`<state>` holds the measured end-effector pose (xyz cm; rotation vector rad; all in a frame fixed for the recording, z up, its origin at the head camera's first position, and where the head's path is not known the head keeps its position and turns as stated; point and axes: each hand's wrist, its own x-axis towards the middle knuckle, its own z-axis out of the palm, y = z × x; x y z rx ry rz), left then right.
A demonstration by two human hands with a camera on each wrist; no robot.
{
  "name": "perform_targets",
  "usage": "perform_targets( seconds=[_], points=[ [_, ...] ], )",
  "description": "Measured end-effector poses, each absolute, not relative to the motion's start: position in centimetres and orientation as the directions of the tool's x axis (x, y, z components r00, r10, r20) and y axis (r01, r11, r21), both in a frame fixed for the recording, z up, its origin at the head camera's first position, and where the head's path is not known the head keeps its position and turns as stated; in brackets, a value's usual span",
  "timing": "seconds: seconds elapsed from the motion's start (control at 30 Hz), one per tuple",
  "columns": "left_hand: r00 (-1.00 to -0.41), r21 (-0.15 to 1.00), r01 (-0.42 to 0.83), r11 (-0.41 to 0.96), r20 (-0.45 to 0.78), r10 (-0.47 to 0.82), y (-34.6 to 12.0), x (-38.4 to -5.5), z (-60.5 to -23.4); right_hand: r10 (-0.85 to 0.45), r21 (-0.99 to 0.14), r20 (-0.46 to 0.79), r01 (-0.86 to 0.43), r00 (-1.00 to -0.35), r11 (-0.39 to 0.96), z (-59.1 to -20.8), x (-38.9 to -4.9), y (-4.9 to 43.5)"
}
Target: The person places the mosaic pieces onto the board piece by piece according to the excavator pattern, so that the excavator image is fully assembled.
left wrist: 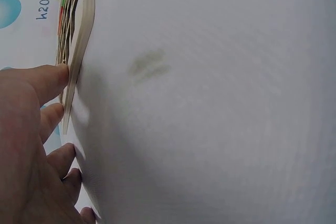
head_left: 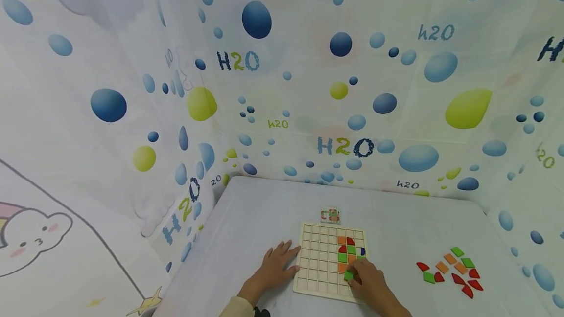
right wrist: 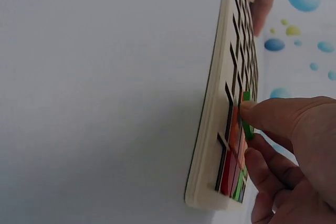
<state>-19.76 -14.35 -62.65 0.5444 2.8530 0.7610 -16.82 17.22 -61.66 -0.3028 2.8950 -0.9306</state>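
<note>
A light wooden grid board (head_left: 315, 271) lies flat on the white table, with several orange, red and green tiles set in cells toward its right side and one blue-and-white cell among them. My right hand (head_left: 372, 283) pinches a green tile (head_left: 349, 275) between thumb and fingers over the lower cells. In the right wrist view that green tile (right wrist: 247, 121) is held tilted on edge, close to the grid. At the board's left edge rests my left hand (head_left: 276, 264), fingers spread; the left wrist view shows its fingertips (left wrist: 61, 77) against the wooden rim.
Behind the board lies a small patterned card (head_left: 330, 215). Loose pieces are scattered on the table to the right, among them a green tile (head_left: 457, 251), an orange tile (head_left: 450, 259) and a red curved piece (head_left: 475, 285). Bubble-printed sheets (head_left: 304, 111) hang around the table (head_left: 396, 219).
</note>
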Motion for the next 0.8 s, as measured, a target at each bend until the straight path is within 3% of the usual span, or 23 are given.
perform_targets(
  seconds=[0.4, 0.8],
  points=[
    [-0.927, 0.513, 0.284, 0.810, -0.070, 0.369, -14.33, -19.84, -62.56, -0.300, -0.495, 0.064, -0.291, -0.952, 0.818, -61.80, -16.49, 16.25],
    [-0.924, 0.508, 0.294, 0.810, -0.066, 0.376, -14.32, -19.96, -62.50, -0.369, -0.448, 0.055, -0.353, -0.928, 0.821, -61.75, -16.55, 16.70]
  ],
)
